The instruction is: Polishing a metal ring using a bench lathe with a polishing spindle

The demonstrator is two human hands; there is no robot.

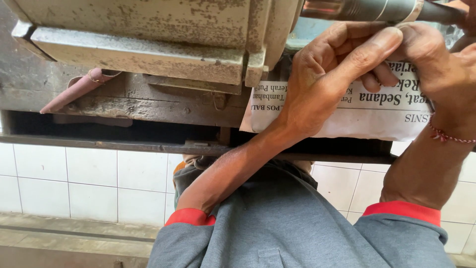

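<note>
Item: metal rod (pixel 377 9), at 1 o'clock, projecting from worn machine housing (pixel 148 44).
Left hand (pixel 327 84) — thumb pressed under rod, steadying it.
Right hand (pixel 441 64) — fingers curled round rod.
Newspaper (pixel 367 116) beneath, likely catching debris.

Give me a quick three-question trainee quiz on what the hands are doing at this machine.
1. True or false: the left hand rests on a folded newspaper.
2. Which wrist wears a red string bracelet? A left, B right.
3. Fill in: both hands touch a metal ____ near the rusty machine housing.

Key: 1 true; 2 B; 3 rod, with the right hand around its far end.
</note>
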